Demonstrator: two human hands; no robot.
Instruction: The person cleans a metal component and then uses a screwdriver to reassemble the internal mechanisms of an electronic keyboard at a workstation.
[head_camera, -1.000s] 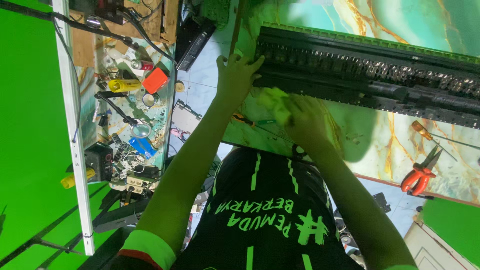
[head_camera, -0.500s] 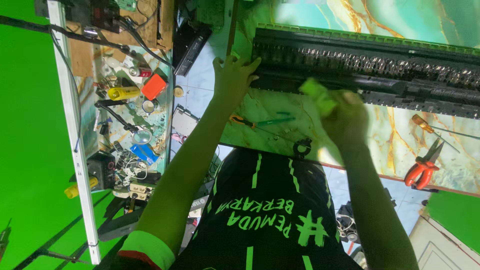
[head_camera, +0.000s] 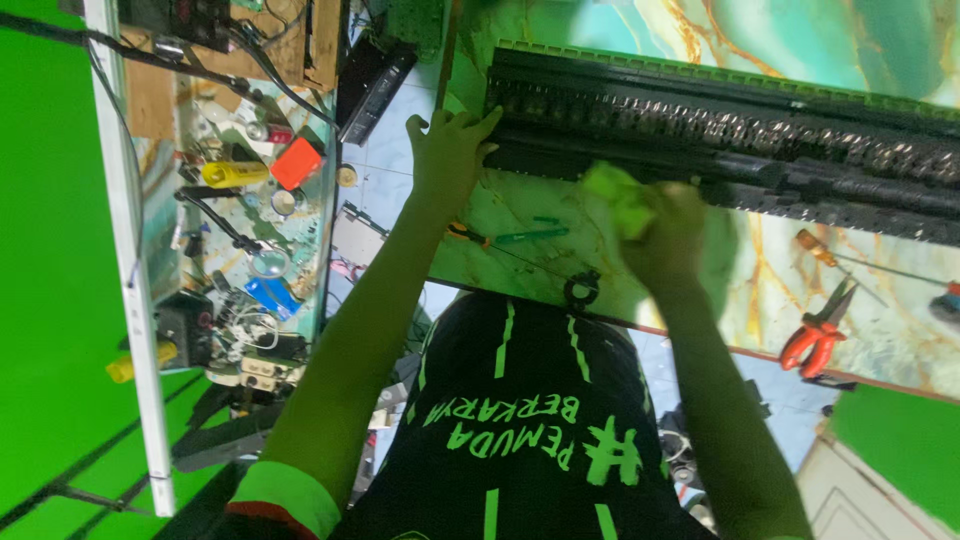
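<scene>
A long black unit (head_camera: 720, 130) with rows of small metal parts lies across a marble-patterned table (head_camera: 880, 320). My left hand (head_camera: 450, 150) rests flat against the unit's left end, fingers spread on its edge. A wadded pale cloth (head_camera: 612, 195) is gripped in my right hand (head_camera: 668, 235), which presses it against the unit's near edge, about a third of the way along. My dark printed shirt fills the bottom middle of the view.
On the table lie a green-handled screwdriver (head_camera: 525, 236), a black ring (head_camera: 582, 291), red-handled pliers (head_camera: 815, 338) and an orange-handled screwdriver (head_camera: 818, 248). A glass shelf (head_camera: 250, 250) at the left holds cables, an orange box (head_camera: 297, 162), a yellow tube (head_camera: 222, 174) and several small parts.
My right hand has carried the cloth to the right and up against the black unit's edge. My left hand has stayed at the unit's left end.
</scene>
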